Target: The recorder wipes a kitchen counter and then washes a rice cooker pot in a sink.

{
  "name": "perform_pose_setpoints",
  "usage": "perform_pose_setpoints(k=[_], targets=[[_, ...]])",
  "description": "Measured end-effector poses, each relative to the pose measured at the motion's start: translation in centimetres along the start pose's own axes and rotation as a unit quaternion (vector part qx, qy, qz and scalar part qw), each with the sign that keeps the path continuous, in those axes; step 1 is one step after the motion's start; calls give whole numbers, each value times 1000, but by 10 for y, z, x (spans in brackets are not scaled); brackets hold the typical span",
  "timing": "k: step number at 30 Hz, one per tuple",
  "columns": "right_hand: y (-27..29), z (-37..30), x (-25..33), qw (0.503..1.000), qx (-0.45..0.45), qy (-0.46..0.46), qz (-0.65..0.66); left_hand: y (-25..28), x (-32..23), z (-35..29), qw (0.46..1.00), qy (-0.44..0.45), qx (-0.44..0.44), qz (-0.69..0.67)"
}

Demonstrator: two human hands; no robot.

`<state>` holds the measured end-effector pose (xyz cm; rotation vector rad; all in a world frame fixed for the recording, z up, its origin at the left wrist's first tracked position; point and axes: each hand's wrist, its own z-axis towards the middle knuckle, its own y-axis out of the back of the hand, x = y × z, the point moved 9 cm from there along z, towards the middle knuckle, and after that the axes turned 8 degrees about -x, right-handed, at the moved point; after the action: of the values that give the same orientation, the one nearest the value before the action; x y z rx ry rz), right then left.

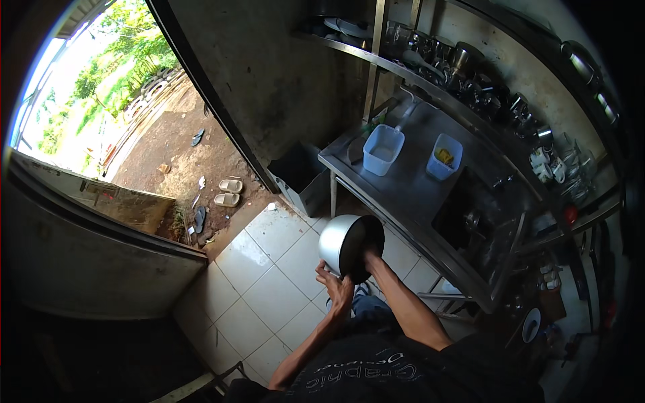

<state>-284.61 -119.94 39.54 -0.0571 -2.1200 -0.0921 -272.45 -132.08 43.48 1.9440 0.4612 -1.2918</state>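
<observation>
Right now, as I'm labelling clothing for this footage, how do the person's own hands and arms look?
The left hand wears no glove; the right hand is mostly hidden. Both visible forearms are sleeveless; the shirt is black with pale lettering.

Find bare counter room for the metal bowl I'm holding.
On the steel counter, bare patches lie between the left plastic tub and right plastic tub, and along the front, left of the sink basin. The shelf above is crowded with metalware.

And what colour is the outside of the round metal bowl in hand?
Plain silver-grey; the round metal bowl shows best in the head view.
</observation>
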Motion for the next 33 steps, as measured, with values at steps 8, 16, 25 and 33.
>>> perform_pose_setpoints(k=[8,16,25,33], targets=[[25,12,-26,999,-14,38,-11,-20,7,-7,994,40,26,-98],[130,52,54,968,-193,145,-69,-110,-74,-20,981,-16,143,-128],[179,91,160,798,-235,251,-495,-256,-52,-22,869,266,246,-337],[199,165,138,852,-200,191,-445,-303,-2,-4,889,192,273,-315]])
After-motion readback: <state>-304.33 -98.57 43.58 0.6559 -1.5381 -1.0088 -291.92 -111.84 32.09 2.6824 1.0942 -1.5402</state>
